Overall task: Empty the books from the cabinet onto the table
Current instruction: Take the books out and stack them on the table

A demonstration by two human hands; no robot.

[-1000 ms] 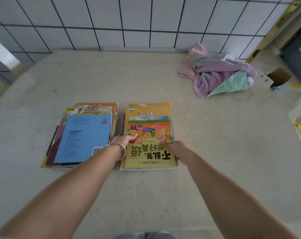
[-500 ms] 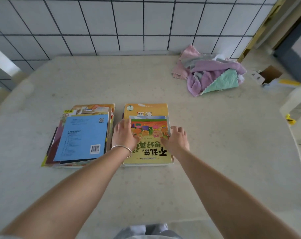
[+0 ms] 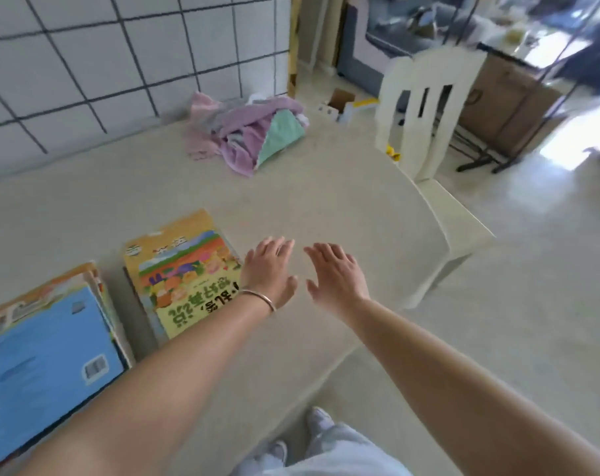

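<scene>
Glossy paper books [image 3: 185, 273], matt table [image 3: 326, 201]

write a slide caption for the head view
Both open hands, left and right, hover empty beside two book stacks on the table.

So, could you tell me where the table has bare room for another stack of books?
Bare tabletop lies between the yellow-book stack and the cloth pile, toward the chair. The near-left corner is crowded by the blue-book stack.
</scene>
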